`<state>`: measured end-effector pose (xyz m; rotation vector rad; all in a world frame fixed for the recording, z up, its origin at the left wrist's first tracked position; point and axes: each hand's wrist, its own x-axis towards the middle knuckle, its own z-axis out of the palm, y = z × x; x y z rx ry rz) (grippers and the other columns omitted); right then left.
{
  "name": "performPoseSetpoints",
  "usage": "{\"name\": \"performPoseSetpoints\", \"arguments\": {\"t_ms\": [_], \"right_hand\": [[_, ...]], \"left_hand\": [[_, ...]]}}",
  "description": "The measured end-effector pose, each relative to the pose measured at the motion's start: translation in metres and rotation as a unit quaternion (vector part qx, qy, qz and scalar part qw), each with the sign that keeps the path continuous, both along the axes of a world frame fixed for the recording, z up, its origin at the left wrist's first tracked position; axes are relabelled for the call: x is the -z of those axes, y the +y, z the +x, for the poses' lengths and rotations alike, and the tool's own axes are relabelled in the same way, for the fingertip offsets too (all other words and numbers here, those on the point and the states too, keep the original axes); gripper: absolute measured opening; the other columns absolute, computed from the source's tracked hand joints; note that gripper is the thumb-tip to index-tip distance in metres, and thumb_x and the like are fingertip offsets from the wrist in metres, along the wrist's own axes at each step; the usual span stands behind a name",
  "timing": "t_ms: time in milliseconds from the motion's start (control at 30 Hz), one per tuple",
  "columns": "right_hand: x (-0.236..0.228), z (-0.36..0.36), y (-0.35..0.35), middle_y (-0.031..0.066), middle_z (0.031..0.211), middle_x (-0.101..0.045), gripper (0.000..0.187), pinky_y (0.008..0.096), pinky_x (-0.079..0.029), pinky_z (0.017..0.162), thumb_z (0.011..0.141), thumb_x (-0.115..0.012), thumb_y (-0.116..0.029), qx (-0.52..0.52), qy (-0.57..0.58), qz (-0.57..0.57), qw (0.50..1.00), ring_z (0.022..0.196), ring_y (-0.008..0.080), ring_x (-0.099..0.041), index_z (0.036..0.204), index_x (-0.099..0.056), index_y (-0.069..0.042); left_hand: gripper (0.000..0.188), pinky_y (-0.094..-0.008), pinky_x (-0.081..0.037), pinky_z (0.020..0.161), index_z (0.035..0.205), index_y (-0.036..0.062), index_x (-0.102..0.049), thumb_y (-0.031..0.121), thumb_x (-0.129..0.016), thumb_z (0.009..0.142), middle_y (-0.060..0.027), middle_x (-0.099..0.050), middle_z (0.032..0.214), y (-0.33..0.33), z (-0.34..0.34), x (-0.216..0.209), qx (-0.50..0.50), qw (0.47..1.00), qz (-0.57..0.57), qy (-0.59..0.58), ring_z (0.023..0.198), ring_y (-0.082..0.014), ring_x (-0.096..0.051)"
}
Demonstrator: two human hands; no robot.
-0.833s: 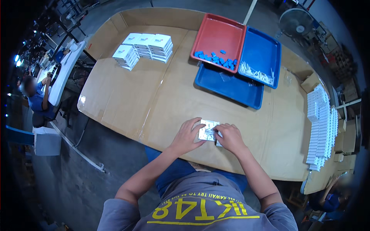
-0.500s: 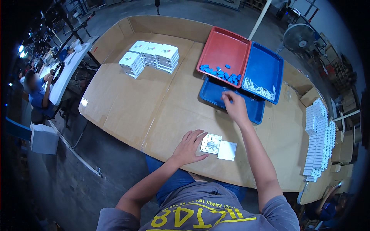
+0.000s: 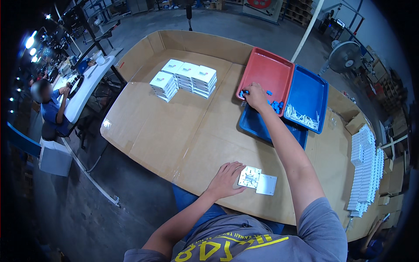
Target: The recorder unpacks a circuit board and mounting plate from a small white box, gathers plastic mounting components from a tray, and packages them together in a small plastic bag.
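Beside two blue trays, right fingers bunch over blue pieces, hold unclear; left fingers spread against a white case.

From the wearer's head, the fisheye looks forward and down: grey T-shirt close at bottom centre, cardboard-lined table across mid-frame.

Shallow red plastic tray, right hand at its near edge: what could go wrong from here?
1. The bare right hand is among loose small blue plastic pieces in the shallow red plastic tray; it might take extras or flick one out.
2. The red tray overlaps a lower blue plastic tray; pressing down could shift it.
3. The left hand is against an open white square housing; a nudge could disturb its contents.
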<state>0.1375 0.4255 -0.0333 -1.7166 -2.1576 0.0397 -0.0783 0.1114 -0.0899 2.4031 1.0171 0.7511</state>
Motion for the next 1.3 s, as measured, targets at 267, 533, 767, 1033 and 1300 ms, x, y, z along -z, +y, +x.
{"name": "performPoseSetpoints", "arguments": {"t_ms": [267, 533, 767, 1033, 1300], "right_hand": [[-0.028, 0.015, -0.049, 0.0147, 0.111, -0.066, 0.021, 0.0419, -0.052, 0.082, 0.080, -0.082, -0.005, -0.086, 0.255, 0.267, 0.925, 0.099, 0.0340, -0.065, 0.100, -0.075, -0.006], [-0.133, 0.023, -0.187, 0.0128, 0.122, -0.070, 0.032, 0.0319, -0.052, 0.071, 0.073, -0.086, 0.006, -0.094, 0.135, 0.478, 0.863, 0.085, 0.0219, -0.063, 0.099, -0.078, -0.011], [-0.121, 0.032, -0.221, 0.0125, 0.107, -0.075, 0.027, 0.0329, -0.057, 0.078, 0.084, -0.081, 0.007, -0.068, 0.218, 0.401, 0.887, 0.097, 0.0263, -0.073, 0.107, -0.069, -0.001], [0.014, 0.006, -0.296, 0.0181, 0.118, -0.071, 0.031, 0.0375, -0.064, 0.093, 0.104, -0.065, -0.006, 0.110, 0.852, -0.149, 0.489, 0.109, 0.0289, -0.073, 0.134, -0.057, 0.000], [-0.006, 0.013, -0.322, 0.0283, 0.143, -0.059, 0.031, 0.0388, -0.056, 0.112, 0.107, -0.058, -0.008, -0.024, 0.904, -0.173, 0.389, 0.131, 0.0341, -0.063, 0.136, -0.063, 0.004]], "left_hand": [[0.079, -0.0499, -0.036, 0.120, 0.146, 0.0044, -0.051, 0.046, -0.080, 0.085, -0.0155, -0.055, 0.143, 0.002, -0.001, -0.001, 0.011, 1.000, -0.011, -0.009, 0.140, -0.0333, -0.049], [0.078, -0.0507, -0.034, 0.120, 0.147, 0.0036, -0.051, 0.044, -0.080, 0.086, -0.0154, -0.055, 0.145, 0.001, -0.004, -0.001, 0.023, 1.000, -0.016, -0.004, 0.142, -0.0322, -0.048], [0.079, -0.0515, -0.034, 0.121, 0.147, 0.0043, -0.051, 0.040, -0.082, 0.084, -0.0148, -0.056, 0.145, -0.001, -0.001, 0.002, 0.009, 1.000, -0.026, -0.003, 0.142, -0.0326, -0.049], [0.084, -0.0516, -0.036, 0.119, 0.146, 0.0038, -0.052, 0.036, -0.088, 0.077, -0.0140, -0.057, 0.148, 0.009, 0.004, 0.002, 0.004, 0.998, -0.040, -0.038, 0.143, -0.0332, -0.050], [0.084, -0.0502, -0.036, 0.119, 0.146, 0.0046, -0.052, 0.036, -0.087, 0.077, -0.0127, -0.057, 0.149, 0.004, 0.000, 0.007, -0.001, 0.999, -0.029, -0.033, 0.143, -0.0320, -0.050]]}}
